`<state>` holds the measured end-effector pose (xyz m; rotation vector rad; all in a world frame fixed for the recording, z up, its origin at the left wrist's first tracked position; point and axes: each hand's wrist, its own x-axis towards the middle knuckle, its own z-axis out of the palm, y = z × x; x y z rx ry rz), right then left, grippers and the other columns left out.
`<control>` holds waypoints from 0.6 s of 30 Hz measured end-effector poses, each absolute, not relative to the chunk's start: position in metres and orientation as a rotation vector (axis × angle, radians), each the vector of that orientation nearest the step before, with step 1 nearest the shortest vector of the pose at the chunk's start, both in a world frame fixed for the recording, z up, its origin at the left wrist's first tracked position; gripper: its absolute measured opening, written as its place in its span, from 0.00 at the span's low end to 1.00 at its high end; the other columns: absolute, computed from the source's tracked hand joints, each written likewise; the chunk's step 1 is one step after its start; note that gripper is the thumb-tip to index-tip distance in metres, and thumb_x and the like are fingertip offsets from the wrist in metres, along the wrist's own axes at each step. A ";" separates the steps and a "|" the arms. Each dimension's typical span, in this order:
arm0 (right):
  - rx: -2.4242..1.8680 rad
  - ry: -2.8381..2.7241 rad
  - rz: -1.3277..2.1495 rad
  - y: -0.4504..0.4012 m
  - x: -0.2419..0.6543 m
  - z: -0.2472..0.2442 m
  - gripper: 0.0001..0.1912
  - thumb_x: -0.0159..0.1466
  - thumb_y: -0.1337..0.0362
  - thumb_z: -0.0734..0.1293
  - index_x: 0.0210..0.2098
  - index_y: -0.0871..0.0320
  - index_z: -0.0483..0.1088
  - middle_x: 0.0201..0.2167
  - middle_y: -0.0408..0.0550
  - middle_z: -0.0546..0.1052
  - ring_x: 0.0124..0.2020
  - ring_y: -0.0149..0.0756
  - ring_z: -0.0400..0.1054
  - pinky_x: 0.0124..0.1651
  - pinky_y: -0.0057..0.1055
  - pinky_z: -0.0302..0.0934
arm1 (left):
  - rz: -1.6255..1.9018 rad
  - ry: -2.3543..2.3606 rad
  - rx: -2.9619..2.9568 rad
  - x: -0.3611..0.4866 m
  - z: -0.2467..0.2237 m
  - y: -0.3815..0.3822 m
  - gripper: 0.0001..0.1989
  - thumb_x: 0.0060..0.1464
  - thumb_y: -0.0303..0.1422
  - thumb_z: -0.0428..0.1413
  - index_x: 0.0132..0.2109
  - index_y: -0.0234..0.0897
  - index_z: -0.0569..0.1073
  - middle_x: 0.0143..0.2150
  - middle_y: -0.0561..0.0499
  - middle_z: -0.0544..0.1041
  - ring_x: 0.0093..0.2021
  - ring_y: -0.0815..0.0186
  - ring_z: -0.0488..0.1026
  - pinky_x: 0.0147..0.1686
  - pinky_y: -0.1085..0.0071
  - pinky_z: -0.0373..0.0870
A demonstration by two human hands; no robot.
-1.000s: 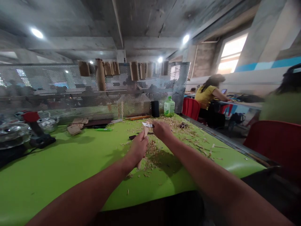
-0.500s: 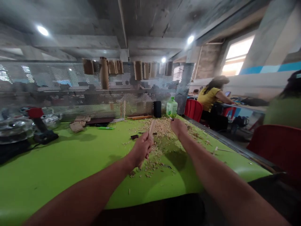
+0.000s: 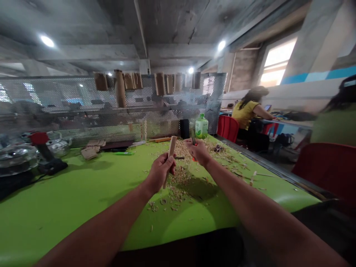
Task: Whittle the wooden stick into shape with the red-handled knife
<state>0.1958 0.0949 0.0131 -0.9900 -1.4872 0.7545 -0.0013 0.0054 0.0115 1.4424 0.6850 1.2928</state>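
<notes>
My left hand [image 3: 161,171] is closed around a flat strip of pale wood [image 3: 172,146], whose upper end sticks up above the thumb. The lower end shows under the fist. To its right, my right hand [image 3: 198,151] grips a knife [image 3: 193,138] with orange on its handle; the dark blade points up, and fingers cover much of the handle. Blade and wood are apart. Beneath both hands, wood shavings [image 3: 180,180] lie scattered over the green tabletop [image 3: 105,193]. A small dark piece [image 3: 179,158] rests among them, just beyond the left hand.
A green-labelled bottle [image 3: 201,126] and a black box-like object [image 3: 184,128] stand by the perforated metal screen [image 3: 155,111]. On the left are a red and black power drill [image 3: 44,152], a glass pot [image 3: 16,157] and gloves [image 3: 91,150]. A person in yellow [image 3: 246,113] sits beyond a red chair [image 3: 228,127].
My right hand has moved left, closer to the wood strip, and the knife now points up. The left hand has shifted slightly left with the strip, which stands more upright.
</notes>
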 end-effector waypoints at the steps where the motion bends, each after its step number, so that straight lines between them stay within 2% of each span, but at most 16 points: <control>1: -0.891 -1.467 0.872 0.090 0.193 0.016 0.21 0.57 0.49 0.68 0.40 0.60 0.73 0.14 0.32 0.57 0.15 0.26 0.48 0.19 0.25 0.43 | 1.305 0.696 1.456 -0.002 0.012 0.006 0.20 0.54 0.47 0.60 0.43 0.33 0.72 0.30 0.55 0.69 0.25 0.73 0.65 0.28 0.73 0.67; 3: -0.698 -1.455 1.098 0.080 0.186 0.020 0.22 0.56 0.47 0.70 0.40 0.59 0.72 0.14 0.30 0.56 0.14 0.24 0.46 0.18 0.25 0.41 | 1.340 0.733 1.490 -0.002 0.012 0.007 0.19 0.53 0.46 0.61 0.41 0.33 0.74 0.30 0.54 0.70 0.27 0.72 0.66 0.31 0.73 0.67; 7: -0.423 -1.483 1.378 0.063 0.174 0.025 0.25 0.53 0.45 0.73 0.41 0.56 0.70 0.17 0.31 0.61 0.15 0.23 0.48 0.18 0.23 0.44 | 1.432 0.785 1.573 -0.004 0.010 0.012 0.16 0.52 0.43 0.62 0.41 0.34 0.77 0.30 0.52 0.72 0.31 0.69 0.67 0.36 0.71 0.66; 13: -0.314 -1.522 1.380 0.050 0.162 0.029 0.20 0.50 0.50 0.77 0.28 0.58 0.69 0.15 0.32 0.61 0.14 0.21 0.49 0.18 0.24 0.41 | 1.406 0.771 1.762 -0.007 0.000 0.025 0.15 0.54 0.43 0.60 0.42 0.36 0.78 0.36 0.50 0.77 0.39 0.63 0.70 0.42 0.69 0.67; 18: -0.305 -1.538 1.366 0.044 0.161 0.032 0.19 0.49 0.52 0.78 0.28 0.58 0.70 0.16 0.33 0.63 0.14 0.20 0.50 0.18 0.23 0.41 | 1.464 0.833 1.938 -0.011 0.001 0.024 0.12 0.60 0.40 0.57 0.42 0.38 0.79 0.38 0.50 0.78 0.40 0.63 0.71 0.44 0.69 0.67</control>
